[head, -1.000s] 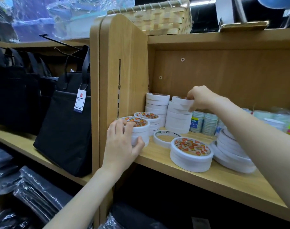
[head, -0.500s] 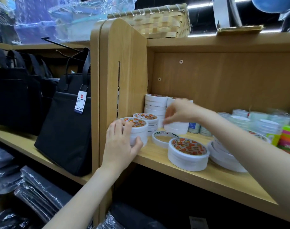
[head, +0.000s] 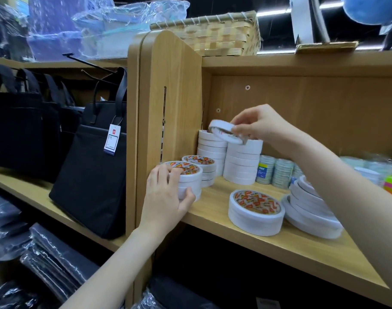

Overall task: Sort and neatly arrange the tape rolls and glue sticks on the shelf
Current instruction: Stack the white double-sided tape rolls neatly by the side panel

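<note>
While the right hand [head: 259,126] is pinching a thin roll [head: 226,134] tilted over the two tall stacks [head: 228,157] at centre frame, likely to top one up, the left hand [head: 166,197] is curling round a short stack [head: 188,179] at the shelf [head: 279,248] front edge, probably steadying it. Loose rolls [head: 256,210] are lying lower right; bags [head: 90,170] are hanging at left, a basket [head: 213,34] is sitting up top.

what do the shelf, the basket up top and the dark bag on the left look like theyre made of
Shelf: looks like wood-grain laminate board, matte, with printed grain and smooth rounded edges. Basket: woven pale strips, likely bamboo or wood, shown by the flat interlaced bands. Bag: dark matte fabric, probably nylon or canvas, with smoother straps.
</note>
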{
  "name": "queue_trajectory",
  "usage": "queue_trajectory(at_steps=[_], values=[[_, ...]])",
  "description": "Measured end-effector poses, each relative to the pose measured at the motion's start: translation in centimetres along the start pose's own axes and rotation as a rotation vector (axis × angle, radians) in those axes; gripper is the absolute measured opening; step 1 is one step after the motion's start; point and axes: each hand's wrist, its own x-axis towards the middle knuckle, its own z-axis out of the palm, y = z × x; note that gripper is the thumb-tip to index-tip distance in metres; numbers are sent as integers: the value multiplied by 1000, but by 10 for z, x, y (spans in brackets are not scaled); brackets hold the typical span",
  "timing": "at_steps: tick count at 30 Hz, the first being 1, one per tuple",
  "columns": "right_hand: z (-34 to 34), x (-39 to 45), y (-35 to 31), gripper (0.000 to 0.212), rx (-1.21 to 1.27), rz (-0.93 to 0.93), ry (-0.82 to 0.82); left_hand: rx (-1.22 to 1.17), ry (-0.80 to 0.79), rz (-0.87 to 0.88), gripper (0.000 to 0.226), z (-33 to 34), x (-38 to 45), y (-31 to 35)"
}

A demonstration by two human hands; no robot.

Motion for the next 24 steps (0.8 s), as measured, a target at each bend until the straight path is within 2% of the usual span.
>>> queue_trajectory(at_steps=[3,6,8,11,13,16,19,24], values=[[18,36,5,9,-131,-61,167,30,7,21,37,0,-1,-1],[44,71,25,19,-341,-71,157,53,-1,33,38,-1,0,-1],[60,83,38,28,-324,-22,190,67,-10,40,40,-2,0,-2],[72,86,46,27,-225,-7,305,58,2,38,40,0,0,-2],[76,86,47,30,-262,-10,292,36,23,33,37,2,-1,-2],[79,85,51,45,-391,54,229,11,49,30,34,5,-1,-3],[85,87,45,39,-375,46,276,21,43,33,34,5,-1,-3],[73,77,31,37,-469,-39,239,62,1,77,35,0,-1,-6]])
